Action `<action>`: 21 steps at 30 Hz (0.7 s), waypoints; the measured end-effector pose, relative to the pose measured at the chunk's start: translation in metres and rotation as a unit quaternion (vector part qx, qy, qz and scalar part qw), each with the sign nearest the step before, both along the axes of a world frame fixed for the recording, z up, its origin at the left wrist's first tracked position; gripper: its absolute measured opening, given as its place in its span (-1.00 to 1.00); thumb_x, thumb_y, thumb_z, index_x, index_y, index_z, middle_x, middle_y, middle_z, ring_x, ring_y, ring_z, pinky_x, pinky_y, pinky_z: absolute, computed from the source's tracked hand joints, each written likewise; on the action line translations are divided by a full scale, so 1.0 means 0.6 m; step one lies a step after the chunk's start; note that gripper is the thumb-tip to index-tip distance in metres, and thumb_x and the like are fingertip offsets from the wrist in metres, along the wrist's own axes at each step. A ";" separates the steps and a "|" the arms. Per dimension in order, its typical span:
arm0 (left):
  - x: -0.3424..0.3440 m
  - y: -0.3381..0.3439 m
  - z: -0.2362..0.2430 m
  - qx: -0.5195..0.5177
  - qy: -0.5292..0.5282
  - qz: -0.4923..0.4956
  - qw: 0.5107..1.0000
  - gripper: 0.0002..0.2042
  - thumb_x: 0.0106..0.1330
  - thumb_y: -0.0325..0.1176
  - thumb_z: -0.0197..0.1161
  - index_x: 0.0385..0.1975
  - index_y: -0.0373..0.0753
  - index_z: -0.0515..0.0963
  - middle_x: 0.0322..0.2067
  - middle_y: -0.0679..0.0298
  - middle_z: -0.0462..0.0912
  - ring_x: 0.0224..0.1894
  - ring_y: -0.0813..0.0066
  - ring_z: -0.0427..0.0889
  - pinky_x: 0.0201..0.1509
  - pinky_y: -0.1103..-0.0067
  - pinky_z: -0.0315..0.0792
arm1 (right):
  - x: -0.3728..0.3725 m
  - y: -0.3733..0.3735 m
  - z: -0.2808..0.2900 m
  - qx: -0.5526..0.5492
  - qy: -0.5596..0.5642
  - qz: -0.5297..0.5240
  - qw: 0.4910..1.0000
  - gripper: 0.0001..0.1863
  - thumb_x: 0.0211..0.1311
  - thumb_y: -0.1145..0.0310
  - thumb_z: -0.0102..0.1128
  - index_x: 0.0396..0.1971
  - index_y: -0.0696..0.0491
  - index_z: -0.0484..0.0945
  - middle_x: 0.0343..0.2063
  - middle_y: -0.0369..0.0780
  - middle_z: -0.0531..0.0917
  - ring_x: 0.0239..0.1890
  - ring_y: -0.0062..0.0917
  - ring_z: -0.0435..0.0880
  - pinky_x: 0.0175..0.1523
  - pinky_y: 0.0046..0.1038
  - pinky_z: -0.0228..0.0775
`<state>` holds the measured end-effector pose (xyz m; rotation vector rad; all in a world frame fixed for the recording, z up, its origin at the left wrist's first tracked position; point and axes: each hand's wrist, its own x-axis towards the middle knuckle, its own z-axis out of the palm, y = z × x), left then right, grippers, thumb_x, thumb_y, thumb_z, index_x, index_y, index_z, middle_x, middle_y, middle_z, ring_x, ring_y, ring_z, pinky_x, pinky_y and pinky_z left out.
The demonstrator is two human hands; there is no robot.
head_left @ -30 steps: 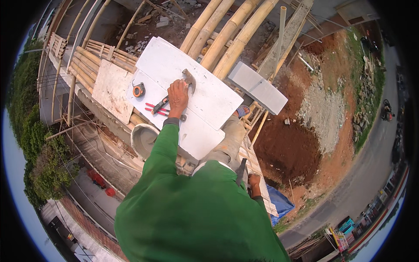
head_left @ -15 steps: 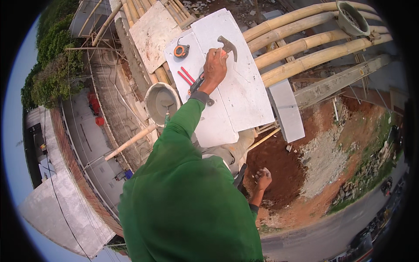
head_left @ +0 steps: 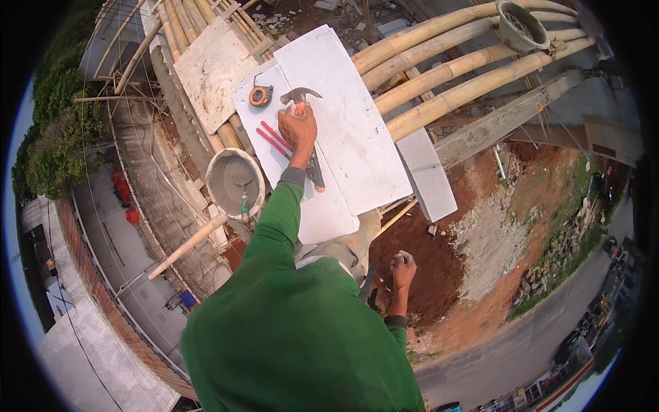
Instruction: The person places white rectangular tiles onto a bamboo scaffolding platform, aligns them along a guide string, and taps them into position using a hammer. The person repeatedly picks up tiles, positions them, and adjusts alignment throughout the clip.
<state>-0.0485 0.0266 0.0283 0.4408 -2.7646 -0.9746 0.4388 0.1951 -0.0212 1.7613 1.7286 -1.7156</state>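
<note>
On the white boards (head_left: 367,147), my left hand (head_left: 298,132) is closed round a claw hammer (head_left: 300,95), gripping it just below its metal head. Red-handled pliers (head_left: 273,137) lie beside that hand, partly covered by it. Below the wrist shows a dark handle end with an orange tip (head_left: 319,185); whether it belongs to the hammer cannot be told. An orange and black tape measure (head_left: 259,96) rests near the boards' far left edge. Out to the right, apart from the boards, my right hand (head_left: 403,268) hangs with curled fingers; what they hold, if anything, is too small to name.
A bucket of grey mortar (head_left: 235,184) with a green-handled trowel (head_left: 244,204) stands left of the boards. Bamboo poles (head_left: 446,103) run to the right, carrying another bucket (head_left: 522,26). A pale block (head_left: 427,175) juts over a drop to red soil (head_left: 439,275).
My left hand has shifted leftward across the boards with the hammer, whose head has turned and now sits nearer the tape measure. My right hand has risen slightly. The whole view has shifted too.
</note>
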 end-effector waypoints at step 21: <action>-0.166 -0.157 -0.045 -0.263 0.003 -0.080 0.961 -0.26 0.22 0.06 0.47 0.31 -0.23 0.42 0.30 -0.17 0.30 0.35 -0.17 0.27 0.40 -0.07 0.13 | -0.055 -0.068 0.052 0.007 0.019 0.060 0.998 -0.71 0.41 0.41 0.18 0.00 0.29 0.62 -0.39 -0.21 0.69 -0.40 -0.59 0.65 -0.29 -0.47 0.52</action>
